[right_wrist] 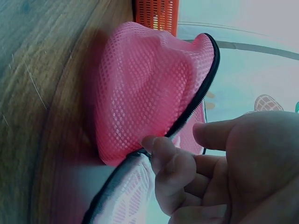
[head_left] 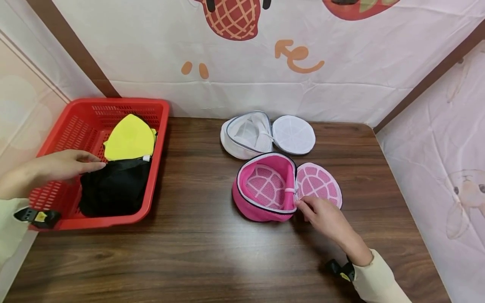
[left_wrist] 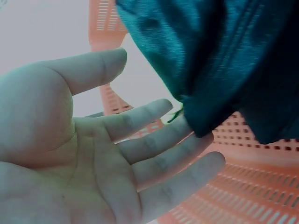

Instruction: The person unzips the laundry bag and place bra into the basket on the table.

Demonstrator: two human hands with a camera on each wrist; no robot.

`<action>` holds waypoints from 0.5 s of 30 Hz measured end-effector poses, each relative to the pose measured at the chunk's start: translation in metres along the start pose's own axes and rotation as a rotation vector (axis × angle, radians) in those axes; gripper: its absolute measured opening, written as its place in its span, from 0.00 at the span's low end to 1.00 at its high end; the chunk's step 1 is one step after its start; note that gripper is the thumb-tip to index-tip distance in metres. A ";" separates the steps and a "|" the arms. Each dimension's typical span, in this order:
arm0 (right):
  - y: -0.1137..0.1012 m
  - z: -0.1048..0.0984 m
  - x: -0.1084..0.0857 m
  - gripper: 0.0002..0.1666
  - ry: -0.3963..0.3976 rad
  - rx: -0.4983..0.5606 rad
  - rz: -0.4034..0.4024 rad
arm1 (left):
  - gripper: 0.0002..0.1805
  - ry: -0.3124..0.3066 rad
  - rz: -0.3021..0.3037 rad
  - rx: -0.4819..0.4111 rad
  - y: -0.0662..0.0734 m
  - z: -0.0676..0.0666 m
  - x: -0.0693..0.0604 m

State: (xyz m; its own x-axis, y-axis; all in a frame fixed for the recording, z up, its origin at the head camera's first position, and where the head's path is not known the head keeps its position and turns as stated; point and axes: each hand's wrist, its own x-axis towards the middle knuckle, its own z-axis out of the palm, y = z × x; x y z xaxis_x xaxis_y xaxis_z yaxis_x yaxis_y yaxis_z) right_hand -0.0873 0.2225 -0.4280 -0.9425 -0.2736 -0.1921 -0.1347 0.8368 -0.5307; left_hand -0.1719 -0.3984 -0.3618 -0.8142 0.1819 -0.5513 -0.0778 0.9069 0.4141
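Observation:
My left hand (head_left: 66, 166) is over the red basket, its straight fingers at the upper edge of a folded black garment (head_left: 115, 191) with a small white tag. In the left wrist view the fingers (left_wrist: 173, 175) are spread and the thumb stands apart from the dark cloth (left_wrist: 187, 51). Beyond it lies a folded yellow cup-shaped garment (head_left: 130, 136). With curled fingers my right hand (head_left: 327, 221) holds the rim of a pink mesh laundry bag (head_left: 261, 212) near its hinge; its round lid (head_left: 320, 185) lies folded out to the right. The right fingertips partly hide the grip.
The red basket (head_left: 157, 168) stands at the table's left. Behind the pink bag sits a white mesh laundry bag (head_left: 235, 145), unzipped, with its round lid (head_left: 293, 134) lying to the right. A printed cloth wall (head_left: 151, 63) borders the brown table (head_left: 197, 252).

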 end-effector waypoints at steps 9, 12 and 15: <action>0.001 -0.022 -0.003 0.15 0.062 -0.051 -0.022 | 0.37 0.165 0.028 0.035 0.031 -0.011 -0.010; 0.000 -0.032 -0.005 0.14 0.099 -0.087 -0.027 | 0.34 0.262 0.073 0.040 0.052 -0.007 -0.016; 0.000 -0.043 -0.007 0.15 0.135 -0.111 -0.027 | 0.32 0.362 0.131 0.039 0.079 0.002 -0.023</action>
